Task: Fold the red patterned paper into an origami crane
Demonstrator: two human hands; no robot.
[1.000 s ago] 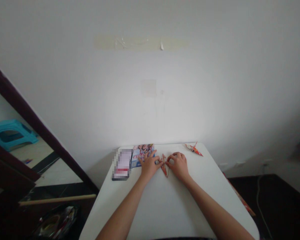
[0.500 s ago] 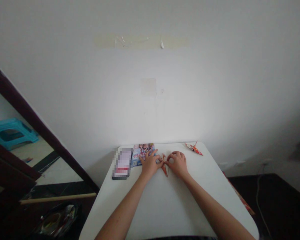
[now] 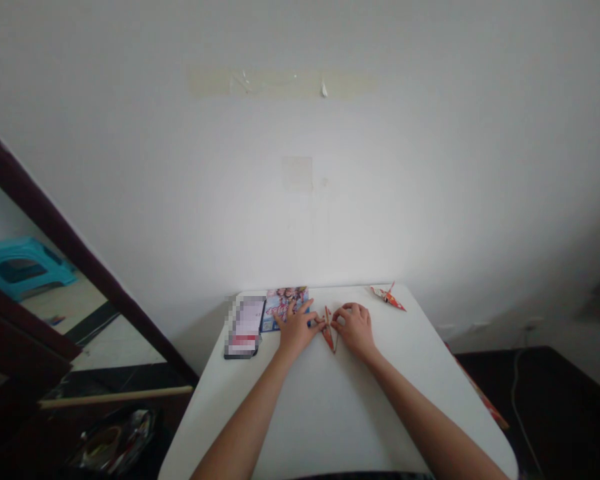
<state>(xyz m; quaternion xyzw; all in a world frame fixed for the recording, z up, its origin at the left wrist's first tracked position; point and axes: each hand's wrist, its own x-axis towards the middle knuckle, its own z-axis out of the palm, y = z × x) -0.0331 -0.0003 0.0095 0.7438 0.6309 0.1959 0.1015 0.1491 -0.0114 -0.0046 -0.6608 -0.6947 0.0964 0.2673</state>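
Observation:
A small, narrow piece of folded red and white paper (image 3: 329,340) lies on the white table between my two hands, its pointed end toward me. My left hand (image 3: 295,330) pinches the paper's left edge between thumb and index finger. The other left fingers are spread over a colourful printed leaflet (image 3: 283,308). From the right side, my right hand (image 3: 355,330) grips the paper with thumb and fingertips, the remaining fingers curled. The fingertips partly cover the paper's middle. At the table's back right rests another folded paper piece (image 3: 389,298) with pointed ends, like an origami crane.
A phone (image 3: 245,327), partly pixelated, lies left of the leaflet. The white table (image 3: 330,427) stands against a wall (image 3: 430,167) marked with old tape. On the floor at left is a bag-lined bin (image 3: 115,440); a blue stool (image 3: 25,267) shows beyond a dark frame.
My left hand has shifted slightly left, and its thumb and finger sit a little differently on the paper. My right hand has barely moved. More of the folded paper shows between them.

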